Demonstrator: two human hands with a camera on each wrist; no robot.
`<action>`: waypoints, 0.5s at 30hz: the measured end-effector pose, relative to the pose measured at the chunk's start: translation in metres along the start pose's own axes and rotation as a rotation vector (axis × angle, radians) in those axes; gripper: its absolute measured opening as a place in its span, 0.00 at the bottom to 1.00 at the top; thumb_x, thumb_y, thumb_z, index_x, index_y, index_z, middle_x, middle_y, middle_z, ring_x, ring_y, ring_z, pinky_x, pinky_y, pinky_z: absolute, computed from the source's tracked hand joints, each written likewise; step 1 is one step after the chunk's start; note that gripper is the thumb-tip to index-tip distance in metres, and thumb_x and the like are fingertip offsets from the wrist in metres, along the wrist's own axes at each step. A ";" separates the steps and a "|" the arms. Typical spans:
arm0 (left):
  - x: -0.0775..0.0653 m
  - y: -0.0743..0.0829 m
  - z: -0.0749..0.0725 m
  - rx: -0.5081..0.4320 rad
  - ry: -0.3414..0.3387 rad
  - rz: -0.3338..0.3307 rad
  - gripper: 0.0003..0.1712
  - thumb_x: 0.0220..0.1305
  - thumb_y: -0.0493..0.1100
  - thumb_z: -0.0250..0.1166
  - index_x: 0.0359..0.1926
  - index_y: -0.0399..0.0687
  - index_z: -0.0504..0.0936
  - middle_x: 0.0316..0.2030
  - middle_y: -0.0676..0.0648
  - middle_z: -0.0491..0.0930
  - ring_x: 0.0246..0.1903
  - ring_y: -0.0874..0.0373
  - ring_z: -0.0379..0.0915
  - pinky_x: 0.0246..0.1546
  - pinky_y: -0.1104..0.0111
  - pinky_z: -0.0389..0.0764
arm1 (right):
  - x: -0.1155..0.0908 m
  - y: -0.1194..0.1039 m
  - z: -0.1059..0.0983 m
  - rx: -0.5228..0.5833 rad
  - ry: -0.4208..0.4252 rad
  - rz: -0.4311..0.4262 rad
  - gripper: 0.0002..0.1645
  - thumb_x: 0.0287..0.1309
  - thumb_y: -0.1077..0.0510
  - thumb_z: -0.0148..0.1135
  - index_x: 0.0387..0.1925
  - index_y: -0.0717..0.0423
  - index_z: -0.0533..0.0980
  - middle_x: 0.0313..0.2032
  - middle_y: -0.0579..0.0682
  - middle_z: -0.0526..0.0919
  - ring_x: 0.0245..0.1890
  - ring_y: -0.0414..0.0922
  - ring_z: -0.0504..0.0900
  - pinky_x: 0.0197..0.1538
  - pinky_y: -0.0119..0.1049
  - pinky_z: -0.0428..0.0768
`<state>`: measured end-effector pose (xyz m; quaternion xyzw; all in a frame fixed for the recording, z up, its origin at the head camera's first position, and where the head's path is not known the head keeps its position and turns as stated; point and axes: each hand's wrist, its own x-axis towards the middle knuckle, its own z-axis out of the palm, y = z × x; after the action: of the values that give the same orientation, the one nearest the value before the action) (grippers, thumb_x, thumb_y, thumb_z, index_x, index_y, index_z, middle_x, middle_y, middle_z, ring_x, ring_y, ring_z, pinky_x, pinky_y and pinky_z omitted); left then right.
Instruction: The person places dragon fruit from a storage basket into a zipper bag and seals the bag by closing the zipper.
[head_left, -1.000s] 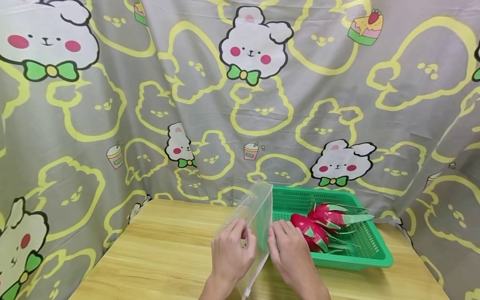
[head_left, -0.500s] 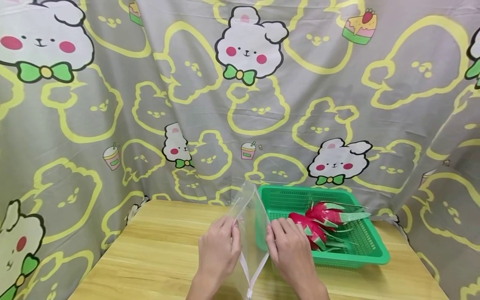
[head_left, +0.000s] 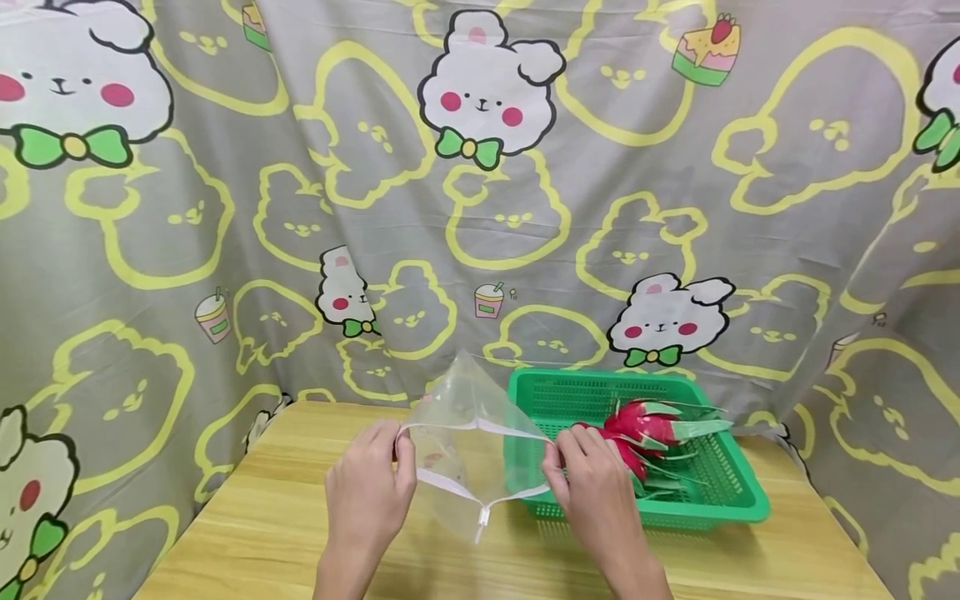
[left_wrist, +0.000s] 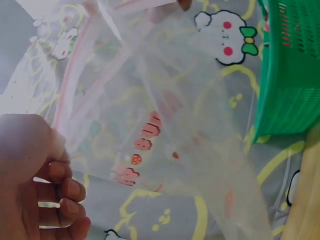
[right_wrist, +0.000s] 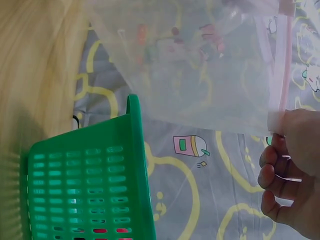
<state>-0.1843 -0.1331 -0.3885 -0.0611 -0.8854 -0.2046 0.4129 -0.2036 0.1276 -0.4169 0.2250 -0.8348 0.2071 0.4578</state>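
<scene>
Left hand [head_left: 369, 483] and right hand [head_left: 598, 485] hold the clear bag [head_left: 474, 398] mouth apart.

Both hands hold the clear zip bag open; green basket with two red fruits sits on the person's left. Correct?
Wrong side: the green basket with two red fruits sits on the person's right, per the head view. The left hand and right hand do hold the clear zip bag open.

Two grips show, a left grip [head_left: 367, 483] and a right grip [head_left: 597, 483]. Between them is one clear bag [head_left: 472, 396] with one zip slider [head_left: 483, 517]. Just beyond the right grip stands one green basket [head_left: 731, 508], holding two dragon fruits [head_left: 642, 423] [head_left: 628, 460]. Below both grips lies one wooden surface [head_left: 262, 500].
</scene>
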 end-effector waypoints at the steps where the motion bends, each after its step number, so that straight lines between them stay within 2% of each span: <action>1: 0.000 -0.001 -0.001 0.002 -0.007 0.013 0.19 0.66 0.38 0.60 0.20 0.55 0.65 0.20 0.58 0.65 0.15 0.64 0.54 0.13 0.70 0.58 | 0.000 0.001 0.000 0.000 0.002 -0.003 0.10 0.61 0.60 0.60 0.25 0.50 0.71 0.25 0.42 0.70 0.27 0.41 0.69 0.28 0.33 0.67; 7: -0.002 -0.006 -0.002 0.009 -0.096 0.159 0.12 0.66 0.40 0.62 0.25 0.55 0.74 0.26 0.57 0.76 0.23 0.62 0.69 0.16 0.68 0.65 | -0.001 0.001 0.004 0.014 0.002 0.022 0.11 0.62 0.61 0.66 0.26 0.50 0.73 0.25 0.41 0.70 0.27 0.40 0.70 0.28 0.33 0.68; 8: -0.003 -0.006 -0.002 0.013 -0.110 0.181 0.11 0.66 0.41 0.63 0.25 0.55 0.75 0.25 0.58 0.76 0.24 0.61 0.71 0.18 0.67 0.71 | -0.002 0.000 0.005 0.021 -0.001 0.028 0.12 0.62 0.60 0.67 0.26 0.50 0.73 0.25 0.41 0.70 0.27 0.40 0.70 0.29 0.33 0.68; 13: -0.006 -0.005 0.005 0.014 -0.131 0.206 0.15 0.66 0.43 0.65 0.23 0.56 0.71 0.23 0.61 0.67 0.24 0.62 0.68 0.18 0.68 0.70 | -0.003 -0.006 0.014 0.078 -0.004 0.023 0.11 0.67 0.59 0.64 0.28 0.51 0.73 0.26 0.41 0.71 0.28 0.40 0.68 0.30 0.32 0.67; 14: -0.007 -0.004 0.006 0.019 -0.137 0.199 0.16 0.65 0.45 0.66 0.22 0.56 0.70 0.22 0.61 0.66 0.24 0.62 0.67 0.17 0.69 0.69 | -0.004 -0.008 0.016 0.095 -0.004 0.020 0.11 0.70 0.59 0.62 0.29 0.51 0.73 0.26 0.41 0.71 0.28 0.40 0.68 0.30 0.32 0.68; 15: -0.008 -0.002 0.008 0.020 -0.144 0.192 0.18 0.64 0.46 0.67 0.21 0.56 0.69 0.21 0.61 0.64 0.23 0.62 0.64 0.16 0.71 0.63 | -0.004 -0.010 0.018 0.112 0.001 0.017 0.12 0.72 0.57 0.59 0.29 0.52 0.73 0.27 0.42 0.71 0.29 0.40 0.68 0.31 0.32 0.68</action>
<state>-0.1855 -0.1315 -0.3994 -0.1562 -0.9048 -0.1503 0.3666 -0.2085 0.1105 -0.4279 0.2432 -0.8236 0.2575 0.4430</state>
